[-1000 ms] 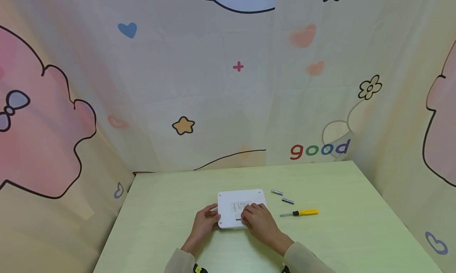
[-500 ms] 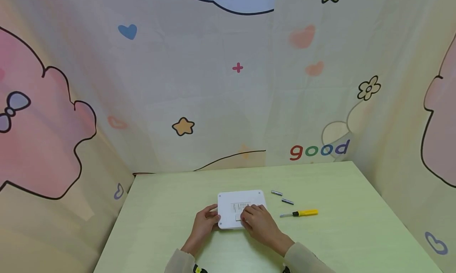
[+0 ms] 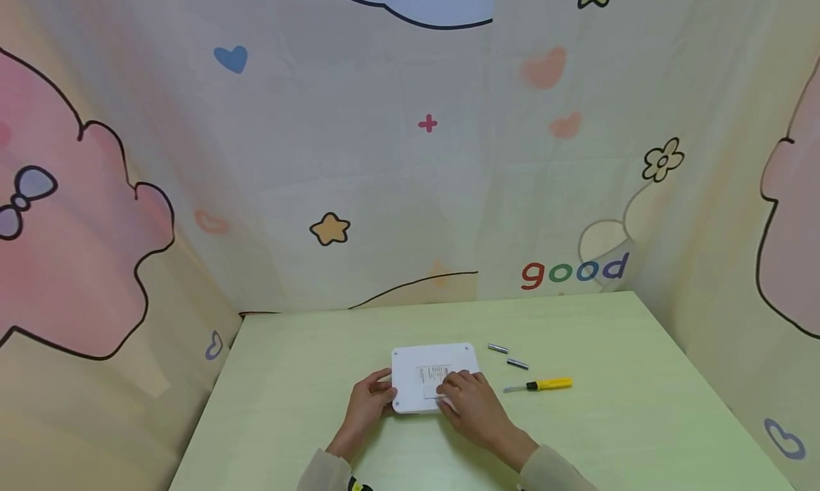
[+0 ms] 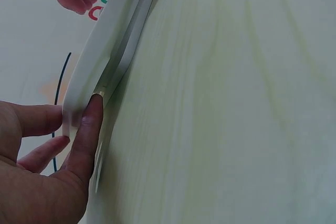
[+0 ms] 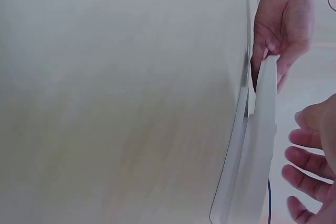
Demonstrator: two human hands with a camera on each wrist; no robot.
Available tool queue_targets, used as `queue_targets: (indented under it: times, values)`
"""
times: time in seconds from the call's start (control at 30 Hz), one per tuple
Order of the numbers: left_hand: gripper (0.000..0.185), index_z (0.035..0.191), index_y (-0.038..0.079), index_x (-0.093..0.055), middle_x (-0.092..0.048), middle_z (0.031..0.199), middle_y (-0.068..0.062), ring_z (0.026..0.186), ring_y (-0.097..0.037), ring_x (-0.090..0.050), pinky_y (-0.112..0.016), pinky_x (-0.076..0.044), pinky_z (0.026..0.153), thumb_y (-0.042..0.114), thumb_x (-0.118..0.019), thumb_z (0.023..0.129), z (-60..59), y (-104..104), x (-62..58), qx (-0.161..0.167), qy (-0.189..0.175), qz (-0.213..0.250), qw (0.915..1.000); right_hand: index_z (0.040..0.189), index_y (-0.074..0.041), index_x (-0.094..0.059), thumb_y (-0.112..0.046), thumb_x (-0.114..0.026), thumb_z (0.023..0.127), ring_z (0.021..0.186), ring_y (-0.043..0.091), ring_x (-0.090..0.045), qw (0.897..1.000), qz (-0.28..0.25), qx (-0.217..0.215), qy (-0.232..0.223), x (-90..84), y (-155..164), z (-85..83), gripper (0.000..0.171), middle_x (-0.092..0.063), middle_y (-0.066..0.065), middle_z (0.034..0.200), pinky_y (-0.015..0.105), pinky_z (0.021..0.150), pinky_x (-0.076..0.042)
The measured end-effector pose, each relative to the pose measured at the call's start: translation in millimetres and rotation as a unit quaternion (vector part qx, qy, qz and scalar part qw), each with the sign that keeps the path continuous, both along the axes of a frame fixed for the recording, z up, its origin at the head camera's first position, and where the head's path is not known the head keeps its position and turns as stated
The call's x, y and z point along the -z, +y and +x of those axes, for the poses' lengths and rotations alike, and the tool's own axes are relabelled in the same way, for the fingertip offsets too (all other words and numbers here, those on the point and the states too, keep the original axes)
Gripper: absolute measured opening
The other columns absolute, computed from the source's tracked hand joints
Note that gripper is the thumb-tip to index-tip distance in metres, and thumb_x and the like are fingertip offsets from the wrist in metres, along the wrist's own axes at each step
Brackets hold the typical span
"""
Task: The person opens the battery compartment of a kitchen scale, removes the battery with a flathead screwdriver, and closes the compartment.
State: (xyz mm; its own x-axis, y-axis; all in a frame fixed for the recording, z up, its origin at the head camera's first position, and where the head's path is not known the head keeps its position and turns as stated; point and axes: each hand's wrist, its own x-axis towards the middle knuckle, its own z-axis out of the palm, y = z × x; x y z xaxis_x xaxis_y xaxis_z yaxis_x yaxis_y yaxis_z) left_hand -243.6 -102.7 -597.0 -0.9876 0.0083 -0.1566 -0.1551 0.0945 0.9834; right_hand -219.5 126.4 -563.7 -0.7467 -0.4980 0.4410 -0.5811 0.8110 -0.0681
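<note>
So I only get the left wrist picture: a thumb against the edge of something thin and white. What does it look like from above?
Observer: From the head view it is a flat white square panel with rounded corners, lying on a pale green table. The left hand holds its left edge.
Visitor: Anything on its face?
Observer: A small printed label sits near the middle.
Visitor: And the other hand?
Observer: The right hand rests on the panel's near right part, fingertips just below that label. Right of it lie two small grey cylinders and a yellow-handled screwdriver.
</note>
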Motion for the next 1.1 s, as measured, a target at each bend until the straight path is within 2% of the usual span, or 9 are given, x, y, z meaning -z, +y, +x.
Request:
queue_targets:
  times: [0.17,0.3,0.73,1.1]
  values:
    - [0.046,0.135,0.002,-0.056,-0.064,0.106,-0.015,0.083,-0.016,-0.063,-0.031,-0.059,0.068,0.0,-0.064,0.09,-1.9,-0.4,2.2,-0.005,-0.005,-0.003,1.0,0.107,-0.018,-0.07,-0.034,-0.071,0.087,0.107,0.018,-0.058,0.999,0.012,-0.001,-0.045,2.5,-1.4,6.5,0.025,-0.065,-0.003,0.109,0.04,0.089,-0.045]
    - [0.046,0.135,0.002,-0.056,-0.064,0.106,-0.015,0.084,-0.016,-0.063,-0.031,-0.058,0.069,0.0,-0.064,0.09,-2.4,-0.8,2.7,-0.005,0.0,-0.004,1.0,0.11,-0.017,-0.069,-0.036,-0.069,0.089,0.111,0.019,-0.057,0.998,0.019,0.001,-0.065,4.2,-2.6,9.0,0.028,-0.064,-0.002,0.113,0.042,0.092,-0.045]
    - [0.046,0.135,0.001,-0.056,-0.064,0.107,-0.016,0.084,-0.016,-0.064,-0.031,-0.059,0.069,0.0,-0.063,0.09,-1.4,0.4,4.4,-0.002,0.0,-0.006,1.0,0.11,-0.017,-0.071,-0.038,-0.066,0.091,0.111,0.02,-0.056,0.997,0.04,0.001,-0.064,7.6,-1.4,10.9,0.029,-0.064,-0.004,0.114,0.044,0.091,-0.044]
    - [0.047,0.136,-0.002,-0.054,-0.065,0.107,-0.019,0.084,-0.017,-0.064,-0.033,-0.059,0.069,0.0,-0.064,0.09,-0.7,0.8,2.2,-0.001,0.004,-0.007,1.0,0.112,-0.017,-0.071,-0.038,-0.066,0.091,0.115,0.02,-0.055,0.996,0.058,0.0,-0.072,0.5,-2.9,13.2,0.03,-0.064,-0.004,0.116,0.046,0.092,-0.042]
